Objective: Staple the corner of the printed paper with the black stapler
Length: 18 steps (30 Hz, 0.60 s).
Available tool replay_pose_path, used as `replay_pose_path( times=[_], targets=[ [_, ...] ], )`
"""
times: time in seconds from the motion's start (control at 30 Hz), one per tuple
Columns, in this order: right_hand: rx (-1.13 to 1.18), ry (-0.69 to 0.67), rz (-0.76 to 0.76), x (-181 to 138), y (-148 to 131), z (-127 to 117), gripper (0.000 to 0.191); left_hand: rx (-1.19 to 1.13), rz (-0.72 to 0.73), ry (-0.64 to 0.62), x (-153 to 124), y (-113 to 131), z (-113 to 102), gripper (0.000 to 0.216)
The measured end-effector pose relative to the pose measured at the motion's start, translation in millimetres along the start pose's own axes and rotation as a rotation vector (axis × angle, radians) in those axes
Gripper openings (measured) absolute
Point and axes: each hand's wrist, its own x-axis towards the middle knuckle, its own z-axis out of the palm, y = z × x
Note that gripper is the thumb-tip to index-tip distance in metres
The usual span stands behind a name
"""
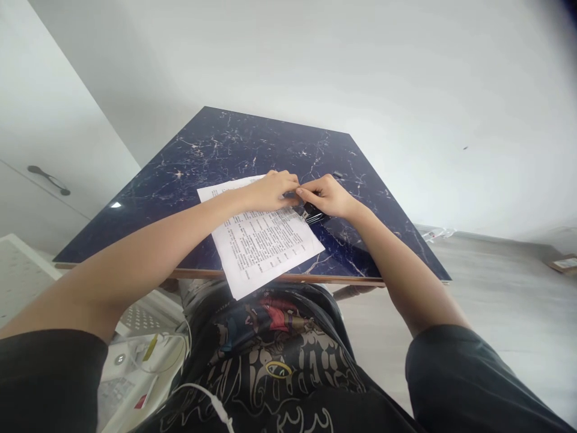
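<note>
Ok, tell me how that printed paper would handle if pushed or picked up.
The printed paper looks thin, so it is probably light and floppy when lifted. Pushed, it would likely slide easily on the glossy tabletop, though the left hand over it might hinder that. Its near corner overhangs the tabletop and could bend there.

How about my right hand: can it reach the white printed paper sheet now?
Probably yes: your right hand is close to the white printed paper sheet. Your left hand covers some of its far part, but the near part looks uncovered.
</note>
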Motion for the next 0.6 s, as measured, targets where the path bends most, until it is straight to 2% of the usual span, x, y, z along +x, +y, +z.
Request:
replay_pose_path(
  times=[0.13,0.23,0.3,0.47,0.6],
  targets=[
    [-0.013,0.024,0.028,0,1,2,0.056,0.059,-0.145,-0.021,-17,23,-6,0.056],
    [-0.039,0.046,0.045,1,2,4,0.055,0.085,-0.23,-0.048,-20,41,8,0.075],
    [-0.054,0.061,0.054,2,2,5,0.054,0.081,-0.23,-0.071,-19,48,21,0.076],
    [-0.072,0.084,0.085,2,1,7,0.054,0.054,-0.166,-0.052,-17,44,37,0.072],
    [-0.074,0.087,0.094,2,0,7,0.054,0.085,-0.302,-0.038,-21,41,32,0.084]
  ],
)
